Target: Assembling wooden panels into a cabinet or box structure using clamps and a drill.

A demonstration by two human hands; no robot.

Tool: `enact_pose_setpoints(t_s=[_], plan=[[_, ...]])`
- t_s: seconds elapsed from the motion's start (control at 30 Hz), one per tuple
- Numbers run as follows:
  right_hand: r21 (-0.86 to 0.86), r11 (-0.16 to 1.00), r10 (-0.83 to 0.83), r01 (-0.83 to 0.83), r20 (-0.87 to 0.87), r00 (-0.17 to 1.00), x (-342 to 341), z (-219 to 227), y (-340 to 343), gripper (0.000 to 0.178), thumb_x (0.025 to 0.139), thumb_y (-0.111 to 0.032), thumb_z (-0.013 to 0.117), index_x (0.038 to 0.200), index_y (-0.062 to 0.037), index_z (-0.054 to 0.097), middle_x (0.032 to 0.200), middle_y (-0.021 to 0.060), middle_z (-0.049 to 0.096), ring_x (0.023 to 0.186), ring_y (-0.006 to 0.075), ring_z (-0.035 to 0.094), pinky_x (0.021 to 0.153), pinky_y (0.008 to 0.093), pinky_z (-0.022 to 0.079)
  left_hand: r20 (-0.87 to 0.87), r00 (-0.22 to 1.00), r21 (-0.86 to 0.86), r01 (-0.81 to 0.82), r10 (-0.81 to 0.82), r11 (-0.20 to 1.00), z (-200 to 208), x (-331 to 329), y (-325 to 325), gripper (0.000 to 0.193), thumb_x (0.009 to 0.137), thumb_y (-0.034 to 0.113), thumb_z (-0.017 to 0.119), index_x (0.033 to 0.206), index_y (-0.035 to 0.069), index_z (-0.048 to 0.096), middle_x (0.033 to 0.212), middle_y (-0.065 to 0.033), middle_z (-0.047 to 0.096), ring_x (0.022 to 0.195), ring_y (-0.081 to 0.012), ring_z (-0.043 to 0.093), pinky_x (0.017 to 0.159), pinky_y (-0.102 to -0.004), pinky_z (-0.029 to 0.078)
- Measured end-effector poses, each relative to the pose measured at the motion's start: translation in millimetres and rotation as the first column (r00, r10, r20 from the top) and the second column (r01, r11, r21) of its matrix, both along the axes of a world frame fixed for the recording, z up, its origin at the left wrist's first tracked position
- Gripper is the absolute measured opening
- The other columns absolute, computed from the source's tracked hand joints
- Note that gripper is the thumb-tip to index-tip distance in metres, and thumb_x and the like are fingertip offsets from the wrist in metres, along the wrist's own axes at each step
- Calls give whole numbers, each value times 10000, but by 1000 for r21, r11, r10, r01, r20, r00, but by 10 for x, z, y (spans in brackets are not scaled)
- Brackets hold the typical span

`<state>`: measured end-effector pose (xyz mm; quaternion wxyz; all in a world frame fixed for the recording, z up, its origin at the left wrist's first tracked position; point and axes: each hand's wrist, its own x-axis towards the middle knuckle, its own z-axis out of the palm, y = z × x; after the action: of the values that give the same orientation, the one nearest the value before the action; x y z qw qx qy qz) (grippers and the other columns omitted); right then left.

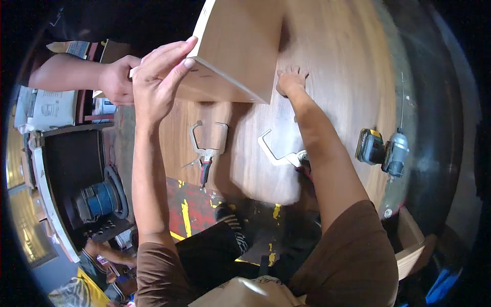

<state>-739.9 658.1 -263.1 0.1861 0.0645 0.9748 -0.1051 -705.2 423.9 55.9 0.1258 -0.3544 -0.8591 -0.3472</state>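
My left hand (162, 77) is closed on the near left corner of a box-like piece made of wooden boards (240, 41), its fingers wrapped over the pale edge. The piece stands on a wood-grain tabletop (337, 77). My right hand (291, 80) lies flat on the tabletop, fingers spread, just right of the piece. Another person's hand (118, 81) is closed right beside my left hand; what it grips is hidden. Nearer to me on the tabletop lie a locking C-clamp (206, 152) and a second locking clamp (280, 156), partly behind my right forearm.
A cordless driver (396, 153) with a long bit lies by the tabletop's right edge. To the left, a dark cart (71, 158) holds a blue power tool (98, 200) with a hose. An open wooden drawer (409, 243) stands at lower right. Bags and tubs crowd the upper left.
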Motion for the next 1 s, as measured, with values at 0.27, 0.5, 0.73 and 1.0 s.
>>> enact_pose_setpoints(t_s=[0.27, 0.5, 0.73, 1.0], plan=[[-52, 999, 10, -2, 138, 990, 308, 156, 232, 452, 995, -208, 510, 1435, -160, 599, 1552, 110, 500, 1436, 361, 446, 1079, 639, 387, 159, 987, 64, 4, -15, 998, 9, 18, -9, 318, 951, 100, 734, 1268, 77, 735, 1289, -122, 673, 1146, -192, 658, 998, -323, 541], [-88, 993, -69, 73, 48, 997, 194, -91, 385, 475, 977, -192, 516, 1450, -201, 566, 1461, 119, 585, 1347, 321, 562, 1039, 525, 490, 105, 994, -8, -42, 43, 999, 27, 23, 32, 326, 936, 58, 729, 1261, 69, 739, 1257, -133, 706, 1153, -210, 661, 1014, -335, 517], [-193, 971, -130, 143, 83, 988, -211, -328, 287, 687, 958, -216, 515, 1611, -283, 311, 1294, 153, 700, 1173, 345, 686, 968, 501, 541, -36, 995, -68, -99, 97, 993, -36, 31, 23, 322, 901, 75, 754, 1220, 35, 752, 1177, -151, 745, 1136, -242, 669, 1020, -362, 492], [-224, 951, -195, 211, 91, 977, -600, -255, 171, 735, 967, -269, 532, 1639, -304, 235, 1348, 143, 674, 1221, 335, 664, 995, 492, 541, -113, 992, -75, -60, 52, 995, -58, 15, -1, 325, 854, 67, 775, 1179, 54, 777, 1145, -129, 760, 1071, -243, 676, 997, -367, 473]])
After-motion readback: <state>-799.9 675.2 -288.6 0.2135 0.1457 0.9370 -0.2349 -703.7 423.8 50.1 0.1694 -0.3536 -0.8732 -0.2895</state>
